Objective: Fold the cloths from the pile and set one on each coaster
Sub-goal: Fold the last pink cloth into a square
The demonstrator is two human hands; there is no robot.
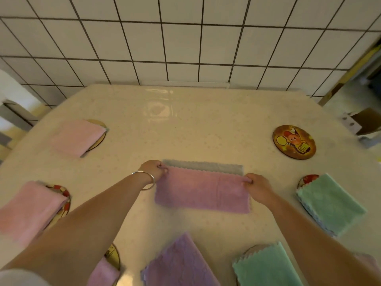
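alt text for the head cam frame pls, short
Both hands, left hand and right hand, pinch the top corners of a half-folded purple cloth lying on a grey cloth at table centre. Folded cloths sit around it; one cartoon coaster at far right is bare.

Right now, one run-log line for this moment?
stage: folding | hands: left hand and right hand pinch purple cloth corners | bare coaster: far right | folded cloths: placed

A glossy cream table (185, 124) carries round coasters, most under folded cloths. At far right a picture coaster (294, 142) lies bare. A grey cloth (206, 165) lies flat mid-table.
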